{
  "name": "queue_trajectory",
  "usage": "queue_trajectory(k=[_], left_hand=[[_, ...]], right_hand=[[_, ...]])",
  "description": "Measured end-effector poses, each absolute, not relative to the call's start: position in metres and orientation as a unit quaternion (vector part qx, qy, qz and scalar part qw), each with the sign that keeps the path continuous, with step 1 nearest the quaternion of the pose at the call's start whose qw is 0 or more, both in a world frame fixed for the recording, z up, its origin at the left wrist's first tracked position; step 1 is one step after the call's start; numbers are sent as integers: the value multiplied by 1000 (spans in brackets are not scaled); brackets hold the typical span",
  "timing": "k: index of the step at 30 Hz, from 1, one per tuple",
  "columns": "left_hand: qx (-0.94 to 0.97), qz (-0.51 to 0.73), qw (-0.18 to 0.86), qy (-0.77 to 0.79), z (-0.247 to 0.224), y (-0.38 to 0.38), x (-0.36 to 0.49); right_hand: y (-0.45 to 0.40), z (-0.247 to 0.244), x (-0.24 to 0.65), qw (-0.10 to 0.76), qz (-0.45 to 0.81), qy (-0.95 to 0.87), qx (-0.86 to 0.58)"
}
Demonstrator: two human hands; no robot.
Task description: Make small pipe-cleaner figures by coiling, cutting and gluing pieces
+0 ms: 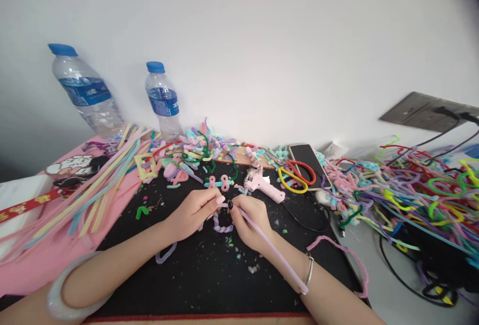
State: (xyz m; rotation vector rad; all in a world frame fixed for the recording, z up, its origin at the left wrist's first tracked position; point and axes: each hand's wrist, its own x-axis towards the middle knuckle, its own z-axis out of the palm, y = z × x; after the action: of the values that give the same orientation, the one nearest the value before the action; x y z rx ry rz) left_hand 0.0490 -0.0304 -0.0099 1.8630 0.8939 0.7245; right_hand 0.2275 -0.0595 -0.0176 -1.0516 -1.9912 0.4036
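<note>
Over the black mat (209,280), my left hand (196,213) pinches one end of a pale pink-lilac pipe cleaner (275,252). Close beside it, my right hand (249,218) has its fingers closed on the same pipe cleaner, whose long end runs down across my right wrist. A twisted lilac piece (223,226) shows just below and between my hands. Beneath my left forearm lies a lilac loop (166,254). Small pink looped pieces (219,182) rest on the mat beyond my fingers, and a pink glue gun (264,187) lies past my right hand.
Two bottles (88,90) (163,99) stand by the wall at the left. Long pipe cleaners (97,185) cover pink paper (18,277). A phone (309,163), yellow-handled scissors (292,180), a black cable (303,225) and a big tangle of pipe cleaners (419,180) are at the right.
</note>
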Motion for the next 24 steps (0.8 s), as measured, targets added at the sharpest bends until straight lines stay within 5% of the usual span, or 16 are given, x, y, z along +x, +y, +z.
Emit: queue_trajectory(k=[14, 24], left_hand=[[796, 309, 363, 372, -10, -32, 52], [762, 320, 420, 376, -7, -34, 51]], right_hand=[[-62, -15, 225, 407, 154, -803, -406], [-61, -15, 228, 426, 161, -773, -441]])
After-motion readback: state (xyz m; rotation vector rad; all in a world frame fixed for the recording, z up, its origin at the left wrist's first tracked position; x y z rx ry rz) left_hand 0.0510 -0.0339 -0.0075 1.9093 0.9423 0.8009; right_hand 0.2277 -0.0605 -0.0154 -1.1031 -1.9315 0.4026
